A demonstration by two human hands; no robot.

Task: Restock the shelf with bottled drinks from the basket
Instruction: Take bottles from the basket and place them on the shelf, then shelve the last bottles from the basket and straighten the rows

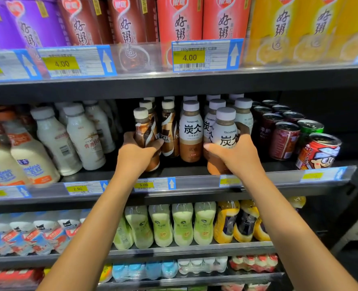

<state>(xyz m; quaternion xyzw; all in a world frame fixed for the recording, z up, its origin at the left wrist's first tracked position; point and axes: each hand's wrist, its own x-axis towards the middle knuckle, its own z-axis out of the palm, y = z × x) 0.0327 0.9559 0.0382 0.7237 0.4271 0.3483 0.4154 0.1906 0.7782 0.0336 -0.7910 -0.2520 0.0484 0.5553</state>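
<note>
Both forearms reach to the shelf (194, 181). Left hand (135, 153) fingers wrap a coffee bottle (145, 135); right hand (240, 154) fingers wrap a Tanbing bottle (224, 133) at its front edge. Rows nearly full; basket unseen.

Two bare forearms come into the picture from the lower edge. No sleeve covers them up to where the frame cuts them off. The left hand (137, 153) and the right hand (240, 153) are bare too, without gloves. The fingernails that show are short and plain, with no polish.
</note>
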